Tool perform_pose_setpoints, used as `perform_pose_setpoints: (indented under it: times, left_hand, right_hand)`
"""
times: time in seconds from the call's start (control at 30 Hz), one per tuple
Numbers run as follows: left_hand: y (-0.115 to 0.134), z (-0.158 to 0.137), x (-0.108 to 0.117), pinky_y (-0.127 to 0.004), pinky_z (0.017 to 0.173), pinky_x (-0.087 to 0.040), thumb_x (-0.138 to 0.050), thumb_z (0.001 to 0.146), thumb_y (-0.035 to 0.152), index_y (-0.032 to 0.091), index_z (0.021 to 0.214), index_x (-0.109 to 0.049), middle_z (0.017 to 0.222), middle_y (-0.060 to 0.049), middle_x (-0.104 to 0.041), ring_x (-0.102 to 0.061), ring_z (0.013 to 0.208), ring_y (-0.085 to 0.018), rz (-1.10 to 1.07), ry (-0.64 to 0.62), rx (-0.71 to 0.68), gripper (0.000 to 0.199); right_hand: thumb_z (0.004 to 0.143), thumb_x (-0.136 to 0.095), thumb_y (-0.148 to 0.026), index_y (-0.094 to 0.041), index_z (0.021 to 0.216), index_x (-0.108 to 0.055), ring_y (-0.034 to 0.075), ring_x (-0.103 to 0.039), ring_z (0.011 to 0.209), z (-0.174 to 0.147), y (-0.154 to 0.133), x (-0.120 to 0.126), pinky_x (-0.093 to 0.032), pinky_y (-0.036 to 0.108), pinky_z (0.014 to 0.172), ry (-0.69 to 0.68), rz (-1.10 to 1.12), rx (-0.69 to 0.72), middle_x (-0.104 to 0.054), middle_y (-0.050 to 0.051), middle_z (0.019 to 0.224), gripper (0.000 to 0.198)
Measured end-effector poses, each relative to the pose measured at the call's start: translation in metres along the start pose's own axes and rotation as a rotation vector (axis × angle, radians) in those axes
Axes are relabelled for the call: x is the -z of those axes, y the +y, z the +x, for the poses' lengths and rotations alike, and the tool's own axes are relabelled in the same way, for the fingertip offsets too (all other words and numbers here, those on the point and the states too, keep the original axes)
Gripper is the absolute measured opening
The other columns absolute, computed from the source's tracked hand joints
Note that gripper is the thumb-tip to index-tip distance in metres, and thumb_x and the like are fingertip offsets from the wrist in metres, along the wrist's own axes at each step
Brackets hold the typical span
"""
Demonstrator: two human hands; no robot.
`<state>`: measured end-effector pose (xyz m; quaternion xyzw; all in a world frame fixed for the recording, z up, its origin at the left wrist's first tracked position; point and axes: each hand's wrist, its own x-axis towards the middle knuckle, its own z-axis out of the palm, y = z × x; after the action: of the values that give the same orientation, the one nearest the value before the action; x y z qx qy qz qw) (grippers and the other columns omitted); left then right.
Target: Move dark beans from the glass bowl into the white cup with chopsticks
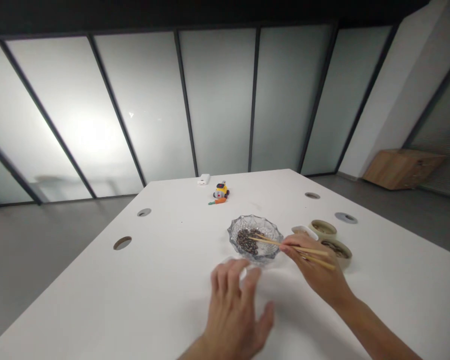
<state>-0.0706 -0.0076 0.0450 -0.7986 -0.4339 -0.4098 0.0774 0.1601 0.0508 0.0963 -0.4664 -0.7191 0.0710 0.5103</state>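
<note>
A clear glass bowl [272,228] with a scalloped rim stands on the white table [161,280]. Small dark bean-like pieces [246,242] lie mostly in its left half. My right hand [315,265] is closed around a pair of wooden chopsticks [266,241], whose tips reach into the bowl at the dark pieces. Whether a piece sits between the tips is too small to tell. In front of the bowl, my left hand [234,305] is open, fingers spread and slightly bent, with nothing in it; its fingertips are near the bowl's front edge.
Right of the bowl are a white dish [303,231], partly hidden by my right hand, and two round containers, one behind [323,228] and one nearer [345,251]. A yellow toy vehicle [221,189], an orange-handled tool [220,201] and a white box [203,179] sit farther back. Round holes pierce the tabletop.
</note>
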Motion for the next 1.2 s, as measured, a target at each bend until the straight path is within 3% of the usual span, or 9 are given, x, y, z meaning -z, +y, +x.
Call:
perform_pose_setpoints:
  times: [0.07,0.13,0.23,0.3,0.6,0.77,1.0,1.2]
  left_hand:
    - [-0.029,0.001,0.008,-0.059,0.114,-0.045,-0.079,0.080,0.026,0.025,0.143,-0.049,0.148,-0.017,-0.055,-0.053,0.137,-0.039,-0.031,-0.008,0.148,0.070]
    - [-0.054,0.004,0.008,-0.059,0.118,-0.044,-0.079,0.077,0.025,0.025,0.144,-0.045,0.151,-0.016,-0.052,-0.050,0.143,-0.039,-0.173,-0.102,0.320,0.075]
    - [-0.073,0.011,0.002,-0.048,0.110,-0.054,-0.073,0.081,0.028,0.021,0.148,-0.040,0.141,-0.015,-0.061,-0.065,0.127,-0.031,-0.456,-0.238,0.580,0.075]
    - [-0.075,0.014,0.001,-0.045,0.109,-0.054,-0.073,0.081,0.029,0.020,0.149,-0.043,0.137,-0.014,-0.065,-0.067,0.123,-0.030,-0.520,-0.267,0.644,0.075]
    - [-0.070,0.016,0.007,-0.041,0.107,-0.053,-0.071,0.084,0.033,0.019,0.144,-0.050,0.133,-0.013,-0.070,-0.068,0.124,-0.030,-0.562,-0.285,0.685,0.065]
    - [-0.069,0.017,0.007,-0.042,0.109,-0.050,-0.069,0.084,0.031,0.020,0.141,-0.052,0.129,-0.012,-0.072,-0.068,0.122,-0.030,-0.544,-0.308,0.675,0.060]
    - [-0.074,0.012,0.000,-0.040,0.108,-0.050,-0.074,0.081,0.027,0.024,0.140,-0.055,0.131,-0.010,-0.073,-0.068,0.123,-0.030,-0.551,-0.339,0.634,0.062]
    - [-0.076,0.010,-0.001,-0.040,0.108,-0.050,-0.076,0.082,0.028,0.024,0.142,-0.055,0.131,-0.010,-0.073,-0.068,0.123,-0.030,-0.525,-0.352,0.621,0.064]
  right_hand:
    - [0.101,-0.063,-0.061,-0.025,0.086,-0.077,0.023,-0.075,0.078,-0.001,0.002,-0.005,-0.062,0.036,0.073,-0.025,0.029,-0.033,-0.081,0.005,0.085,0.041]
    - [0.101,-0.063,-0.060,-0.025,0.087,-0.079,0.024,-0.076,0.081,-0.002,0.004,-0.009,-0.063,0.036,0.076,-0.055,0.044,-0.046,-0.081,0.006,0.088,0.041]
    - [0.102,-0.063,-0.056,-0.025,0.088,-0.080,0.025,-0.078,0.085,-0.003,0.005,-0.011,-0.064,0.037,0.079,-0.062,0.062,-0.024,-0.082,0.007,0.090,0.039]
    - [0.104,-0.063,-0.052,-0.024,0.089,-0.080,0.024,-0.078,0.085,-0.004,0.006,-0.012,-0.064,0.036,0.081,-0.055,0.063,-0.006,-0.082,0.008,0.092,0.036]
    - [0.105,-0.061,-0.052,-0.025,0.088,-0.077,0.024,-0.078,0.082,-0.004,0.012,-0.007,-0.062,0.037,0.078,0.097,-0.016,0.056,-0.081,0.006,0.086,0.036]
    - [0.106,-0.058,-0.055,-0.025,0.084,-0.077,0.022,-0.074,0.073,-0.003,0.011,-0.005,-0.060,0.034,0.068,0.036,-0.035,0.013,-0.079,0.005,0.081,0.042]
    - [0.105,-0.065,-0.042,-0.026,0.089,-0.077,0.021,-0.076,0.079,-0.008,0.019,-0.013,-0.061,0.033,0.076,0.025,0.014,0.097,-0.079,0.004,0.086,0.026]
    - [0.104,-0.065,-0.031,-0.027,0.092,-0.076,0.019,-0.077,0.079,-0.008,0.018,-0.012,-0.061,0.031,0.077,0.108,-0.021,0.221,-0.080,0.001,0.087,0.017]
